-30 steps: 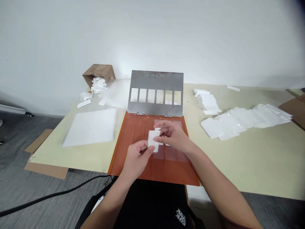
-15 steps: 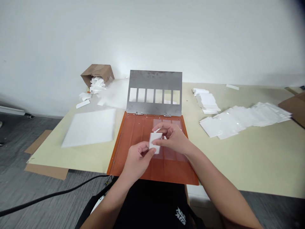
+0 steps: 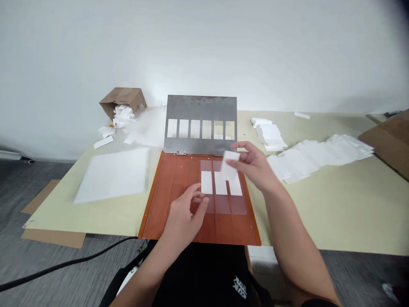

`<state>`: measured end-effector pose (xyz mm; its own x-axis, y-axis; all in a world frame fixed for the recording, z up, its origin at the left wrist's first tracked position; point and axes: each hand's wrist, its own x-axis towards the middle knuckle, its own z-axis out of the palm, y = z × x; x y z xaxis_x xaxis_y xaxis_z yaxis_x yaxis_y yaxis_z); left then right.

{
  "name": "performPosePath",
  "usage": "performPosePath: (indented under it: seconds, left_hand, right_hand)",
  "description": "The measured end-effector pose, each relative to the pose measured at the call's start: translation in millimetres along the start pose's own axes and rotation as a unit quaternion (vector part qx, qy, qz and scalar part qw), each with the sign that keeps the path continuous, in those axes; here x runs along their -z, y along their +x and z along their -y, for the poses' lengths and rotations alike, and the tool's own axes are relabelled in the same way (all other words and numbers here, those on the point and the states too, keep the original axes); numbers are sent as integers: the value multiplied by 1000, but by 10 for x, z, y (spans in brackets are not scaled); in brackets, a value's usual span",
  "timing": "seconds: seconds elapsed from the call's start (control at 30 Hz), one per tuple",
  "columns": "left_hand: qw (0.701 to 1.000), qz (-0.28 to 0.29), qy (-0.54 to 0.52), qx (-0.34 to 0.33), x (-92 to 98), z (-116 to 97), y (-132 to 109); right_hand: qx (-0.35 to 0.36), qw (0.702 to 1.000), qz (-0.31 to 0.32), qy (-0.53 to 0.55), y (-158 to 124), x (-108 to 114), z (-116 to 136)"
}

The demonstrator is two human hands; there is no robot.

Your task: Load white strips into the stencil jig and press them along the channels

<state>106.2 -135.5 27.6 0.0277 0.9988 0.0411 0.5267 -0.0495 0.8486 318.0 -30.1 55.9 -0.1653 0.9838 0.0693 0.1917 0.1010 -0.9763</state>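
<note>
My right hand point(image 3: 252, 164) grips a white card point(image 3: 230, 166) between thumb and fingers, above the right part of the orange-brown board point(image 3: 179, 204). On the board, three white cards lie side by side on clear film strips; the left one point(image 3: 206, 182) is fully visible, and the held card partly covers the others. My left hand point(image 3: 188, 215) hovers over the board with thumb and fingers apart, near the left card's lower edge, holding nothing. A grey metal plate point(image 3: 201, 106) with a row of rectangular windows stands raised, hinged at the board's back edge.
Left of the board lies a stack of translucent sheets point(image 3: 111, 175). Behind it, a cardboard box point(image 3: 123, 97) on its side spills white pieces. To the right are a stack of white cards point(image 3: 271, 135), a fanned row of clear sleeves point(image 3: 319, 155) and another cardboard box point(image 3: 390, 136).
The hands have separated. My right hand moved right and up with a card, my left hand let go, and a white card now shows lying on the left film strip.
</note>
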Motion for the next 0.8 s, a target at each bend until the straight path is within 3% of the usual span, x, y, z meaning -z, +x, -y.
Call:
performPosePath:
  seconds: [0.1,0.2,0.3,0.43,0.5,0.57,0.7,0.8]
  left_hand:
    - [992,1,96,-75,-38,80,-20]
    - [979,8,155,-131,-57,151,-29]
    - [969,-2,187,-162,-68,182,-25]
    - [955,-31,207,-208,-79,180,-10]
    - [951,-37,215,-221,-74,179,-8]
    - [947,-39,222,-227,-60,186,-13]
    - [945,-29,229,-232,-23,210,-49]
    - [941,-17,234,-244,-6,197,-82]
  right_hand:
    - [-19,982,-73,-173,43,469,-33]
    - [-143,927,-98,-332,91,822,-163]
    - [-204,859,-107,-457,141,980,-350]
    - [-149,831,-167,-509,148,1010,-528]
    - [-94,834,-189,-509,139,977,-546]
    - [-26,862,-180,-474,138,891,-517]
    - [127,938,-60,-317,153,515,-390]
    - [191,936,34,-295,139,165,-319]
